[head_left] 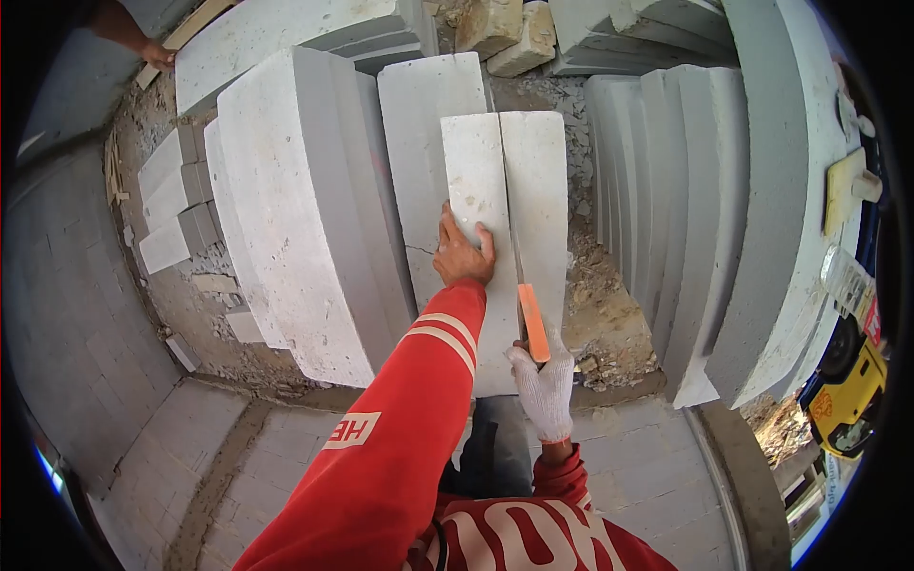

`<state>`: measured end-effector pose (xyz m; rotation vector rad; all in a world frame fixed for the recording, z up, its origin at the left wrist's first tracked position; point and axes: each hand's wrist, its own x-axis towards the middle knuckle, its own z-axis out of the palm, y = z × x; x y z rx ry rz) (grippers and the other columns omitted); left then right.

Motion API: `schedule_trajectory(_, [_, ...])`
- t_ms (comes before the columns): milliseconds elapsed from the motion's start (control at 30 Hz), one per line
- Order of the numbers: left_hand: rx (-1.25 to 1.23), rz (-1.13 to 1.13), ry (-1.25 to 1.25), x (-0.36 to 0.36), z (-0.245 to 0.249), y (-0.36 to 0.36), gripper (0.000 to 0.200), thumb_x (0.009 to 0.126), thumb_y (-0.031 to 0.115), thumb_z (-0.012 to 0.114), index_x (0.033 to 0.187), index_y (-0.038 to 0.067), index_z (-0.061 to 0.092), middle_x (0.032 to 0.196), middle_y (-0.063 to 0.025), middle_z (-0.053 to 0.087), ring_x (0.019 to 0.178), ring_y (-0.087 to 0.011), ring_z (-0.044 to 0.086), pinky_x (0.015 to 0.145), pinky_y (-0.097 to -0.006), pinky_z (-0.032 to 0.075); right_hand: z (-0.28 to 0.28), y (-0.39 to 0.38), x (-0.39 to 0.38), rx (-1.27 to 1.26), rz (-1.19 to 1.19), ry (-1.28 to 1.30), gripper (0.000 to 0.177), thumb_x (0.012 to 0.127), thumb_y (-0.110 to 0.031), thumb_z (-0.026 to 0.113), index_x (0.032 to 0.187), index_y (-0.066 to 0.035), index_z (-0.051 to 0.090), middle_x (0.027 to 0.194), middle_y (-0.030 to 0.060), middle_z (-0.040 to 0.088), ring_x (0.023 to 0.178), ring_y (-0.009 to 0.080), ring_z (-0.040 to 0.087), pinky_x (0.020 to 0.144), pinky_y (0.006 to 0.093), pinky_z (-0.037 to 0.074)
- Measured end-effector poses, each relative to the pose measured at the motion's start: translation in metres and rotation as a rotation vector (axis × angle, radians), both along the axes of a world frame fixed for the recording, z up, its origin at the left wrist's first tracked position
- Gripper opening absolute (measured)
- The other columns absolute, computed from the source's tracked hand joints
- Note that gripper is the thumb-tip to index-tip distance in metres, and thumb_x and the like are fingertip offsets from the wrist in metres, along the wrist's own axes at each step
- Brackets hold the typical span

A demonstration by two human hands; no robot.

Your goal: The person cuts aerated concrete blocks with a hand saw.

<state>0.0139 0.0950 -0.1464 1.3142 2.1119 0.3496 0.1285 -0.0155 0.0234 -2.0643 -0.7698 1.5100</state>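
Note:
My bare left hand (464, 254), in a red sleeve, lies with fingers spread on a narrow pale concrete block (476, 171). My right hand (544, 388) wears a white knitted glove and is closed around the lower end of an orange-handled hand saw (533, 322). The saw's thin blade is seen edge-on, in line with the dark slit between the narrow block and a wider block (536, 190) on its right. How deep the blade sits is hidden. Both pieces rest on a larger cracked block (419, 162).
Large pale blocks (286, 209) stand in rows on the left, with more blocks (666, 209) on the right. Small offcuts (176, 195) and rubble lie at the left. Another person's hand (158, 55) is at top left. A yellow machine-like object (852, 395) is at far right.

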Motion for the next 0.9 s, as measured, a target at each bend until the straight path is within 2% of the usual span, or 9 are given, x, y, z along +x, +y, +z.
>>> schedule_trajectory(200, [-0.037, -0.031, 0.032, 0.001, 0.012, 0.000, 0.065, 0.097, 0.031, 0.053, 0.152, 0.004, 0.033, 0.142, -0.0243, 0.057, 0.113, -0.0461, 0.066, 0.094, -0.0531, 0.053, 0.107, -0.029, 0.008, -0.153, -0.019, -0.006, 0.065, 0.084, -0.014, 0.079, 0.141, 0.004, 0.056, 0.101, 0.0133, 0.072, 0.079, 0.0178, 0.068, 0.076, 0.0320, 0.059])
schedule_trajectory(233, [-0.033, -0.036, 0.028, 0.002, 0.013, 0.004, 0.065, 0.097, 0.032, 0.053, 0.153, 0.004, 0.033, 0.143, -0.0241, 0.057, 0.112, -0.0463, 0.066, 0.095, -0.0534, 0.053, 0.105, -0.010, 0.008, -0.111, 0.002, -0.015, 0.063, 0.085, -0.015, 0.078, 0.141, 0.004, 0.057, 0.092, 0.0131, 0.072, 0.074, 0.0185, 0.069, 0.072, 0.0331, 0.058])
schedule_trajectory(400, [0.021, -0.030, 0.051, 0.001, 0.006, 0.005, 0.066, 0.096, 0.035, 0.053, 0.153, 0.007, 0.034, 0.141, -0.0210, 0.057, 0.113, -0.0449, 0.066, 0.095, -0.0553, 0.054, 0.000, 0.094, 0.001, 0.040, 0.127, -0.123, 0.039, 0.092, -0.025, 0.074, 0.109, 0.009, 0.066, 0.059, 0.0183, 0.054, 0.054, 0.0232, 0.052, 0.055, 0.0400, 0.047])
schedule_trajectory(467, [-0.026, -0.027, 0.049, 0.000, 0.006, 0.003, 0.067, 0.096, 0.036, 0.053, 0.153, 0.007, 0.034, 0.142, -0.0210, 0.057, 0.114, -0.0444, 0.066, 0.094, -0.0555, 0.054, -0.010, 0.100, 0.005, -0.044, 0.198, -0.071, 0.026, 0.094, -0.022, 0.072, 0.086, 0.000, 0.061, 0.062, -0.0001, 0.053, 0.053, 0.0068, 0.048, 0.047, 0.0294, 0.038])
schedule_trajectory(500, [-0.007, -0.032, 0.047, 0.000, 0.007, 0.003, 0.067, 0.096, 0.036, 0.054, 0.154, 0.007, 0.034, 0.142, -0.0205, 0.056, 0.116, -0.0435, 0.065, 0.095, -0.0547, 0.054, 0.013, 0.095, 0.006, -0.130, 0.145, -0.010, 0.038, 0.093, -0.024, 0.072, 0.109, 0.010, 0.065, 0.058, 0.0186, 0.051, 0.054, 0.0221, 0.049, 0.055, 0.0396, 0.046])
schedule_trajectory(600, [-0.041, -0.029, 0.013, -0.002, 0.005, 0.002, 0.069, 0.095, 0.035, 0.055, 0.154, 0.007, 0.033, 0.142, -0.0202, 0.057, 0.116, -0.0431, 0.066, 0.096, -0.0538, 0.054, 0.077, 0.056, 0.006, 0.118, 0.115, -0.060, 0.052, 0.092, -0.009, 0.067, 0.140, 0.006, 0.057, 0.067, 0.0074, 0.061, 0.060, 0.0145, 0.055, 0.060, 0.0329, 0.051])
schedule_trajectory(733, [-0.038, -0.033, 0.004, -0.002, 0.004, 0.002, 0.071, 0.095, 0.037, 0.055, 0.156, 0.010, 0.032, 0.143, -0.0196, 0.056, 0.114, -0.0432, 0.067, 0.096, -0.0549, 0.053, 0.066, 0.103, 0.004, -0.197, -0.038, 0.107, 0.031, 0.092, -0.010, 0.068, 0.116, 0.008, 0.062, 0.067, 0.0051, 0.061, 0.057, 0.0126, 0.056, 0.054, 0.0323, 0.049])
schedule_trajectory(800, [-0.053, -0.031, -0.022, -0.002, 0.006, -0.002, 0.071, 0.095, 0.036, 0.055, 0.156, 0.010, 0.032, 0.142, -0.0196, 0.056, 0.114, -0.0437, 0.067, 0.096, -0.0552, 0.053, -0.020, 0.135, 0.003, -0.074, 0.173, -0.061, 0.026, 0.092, -0.014, 0.070, 0.103, 0.007, 0.061, 0.064, 0.0047, 0.058, 0.054, 0.0127, 0.055, 0.052, 0.0333, 0.047])
schedule_trajectory(900, [-0.045, -0.019, -0.010, -0.005, -0.001, 0.010, 0.071, 0.095, 0.036, 0.056, 0.156, 0.010, 0.032, 0.141, -0.0200, 0.057, 0.113, -0.0446, 0.067, 0.095, -0.0555, 0.054, -0.015, 0.180, -0.020, -0.147, 0.128, 0.021, 0.029, 0.092, -0.019, 0.072, 0.098, 0.007, 0.060, 0.061, 0.0047, 0.054, 0.050, 0.0125, 0.051, 0.050, 0.0340, 0.044])
